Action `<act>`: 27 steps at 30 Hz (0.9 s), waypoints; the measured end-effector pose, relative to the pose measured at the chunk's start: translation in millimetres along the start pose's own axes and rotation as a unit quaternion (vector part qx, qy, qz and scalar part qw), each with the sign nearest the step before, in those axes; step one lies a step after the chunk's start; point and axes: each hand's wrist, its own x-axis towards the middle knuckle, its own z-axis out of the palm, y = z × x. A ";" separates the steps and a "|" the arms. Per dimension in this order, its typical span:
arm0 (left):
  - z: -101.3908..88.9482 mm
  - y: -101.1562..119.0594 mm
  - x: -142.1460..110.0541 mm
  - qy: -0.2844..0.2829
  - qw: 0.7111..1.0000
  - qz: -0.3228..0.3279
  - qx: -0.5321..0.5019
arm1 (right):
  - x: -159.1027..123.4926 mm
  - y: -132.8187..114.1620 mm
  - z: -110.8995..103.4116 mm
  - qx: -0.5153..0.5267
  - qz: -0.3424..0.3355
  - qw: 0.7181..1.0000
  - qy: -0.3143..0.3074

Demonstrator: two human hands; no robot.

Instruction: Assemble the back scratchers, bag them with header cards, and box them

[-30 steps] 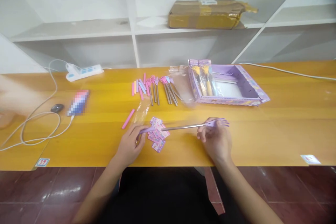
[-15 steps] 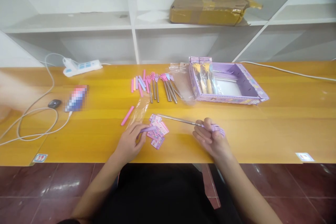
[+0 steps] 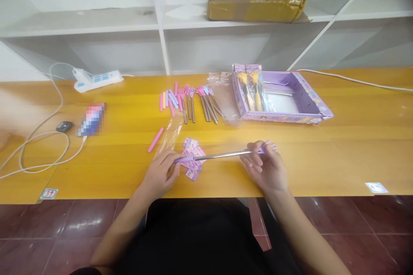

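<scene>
My right hand (image 3: 266, 167) is closed on the purple hand-shaped head of a telescopic back scratcher (image 3: 222, 155), whose metal rod runs left across the table. My left hand (image 3: 159, 174) pinches a purple handle sleeve (image 3: 183, 160) at the rod's left tip; rod and sleeve meet there. Under the rod lies a small pile of pink and purple paper tags (image 3: 192, 159). A clear plastic sleeve (image 3: 169, 135) and one loose pink handle (image 3: 156, 139) lie just beyond my left hand.
Farther back lie several more scratchers and coloured handles (image 3: 190, 103), clear bags (image 3: 222, 99) and a purple display box (image 3: 303, 103) holding two yellow scratchers. At the left are a power strip (image 3: 97, 79), cables and a blurred phone. A cardboard parcel (image 3: 264, 2) rests on the white shelf.
Half a second ago the rod's tip pointed away from the sleeve toward the tags. My right hand has swung it back, so its tip meets the purple sleeve in my left hand.
</scene>
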 end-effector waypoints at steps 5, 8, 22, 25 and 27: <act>-0.4 -0.1 0.4 -0.007 1.000 0.004 0.011 | 0.0 -0.8 -0.2 -0.004 0.005 1.000 0.003; -0.7 -0.6 0.3 -0.011 1.000 0.006 0.013 | 0.0 -0.6 -0.2 -0.015 0.005 1.000 0.005; 1.3 -4.0 1.2 -0.028 0.999 0.018 0.030 | -2.4 0.5 -1.7 -0.033 -0.010 0.999 -0.011; 1.7 -4.5 1.4 -0.028 0.999 0.028 0.033 | -2.9 0.7 -2.1 -0.038 -0.011 0.999 -0.006; 2.3 -4.4 1.7 -0.026 0.998 0.034 0.037 | -3.2 0.8 -2.4 -0.041 -0.011 0.999 -0.001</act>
